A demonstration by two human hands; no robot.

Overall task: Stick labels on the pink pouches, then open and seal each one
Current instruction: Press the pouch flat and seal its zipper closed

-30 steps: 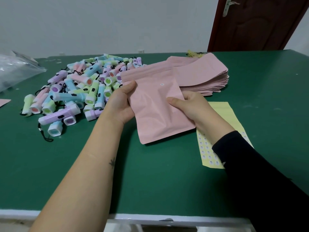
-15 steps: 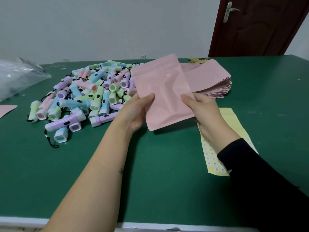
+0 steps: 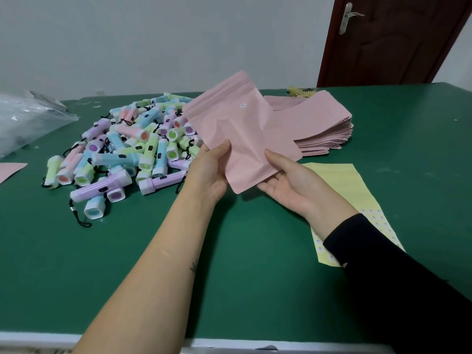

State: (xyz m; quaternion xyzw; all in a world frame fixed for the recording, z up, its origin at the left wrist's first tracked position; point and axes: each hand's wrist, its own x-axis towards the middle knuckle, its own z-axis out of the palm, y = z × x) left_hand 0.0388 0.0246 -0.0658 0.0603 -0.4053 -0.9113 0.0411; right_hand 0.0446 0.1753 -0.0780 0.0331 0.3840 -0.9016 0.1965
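Left hand (image 3: 207, 172) and right hand (image 3: 288, 185) hold pink pouch (image 3: 237, 123) above green table (image 3: 255, 264).

The white label (image 3: 242, 105) on the pink pouch (image 3: 237, 139) is too small to read.

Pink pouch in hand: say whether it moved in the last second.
Yes. The pouch rose and tipped away: its top now overlaps the wall above the far edge of the table.

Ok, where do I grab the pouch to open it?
At the top lips above the zip strip, from the far side. The pouch tilts that end up and away, free, while the left hand and right hand pinch its bottom edge.
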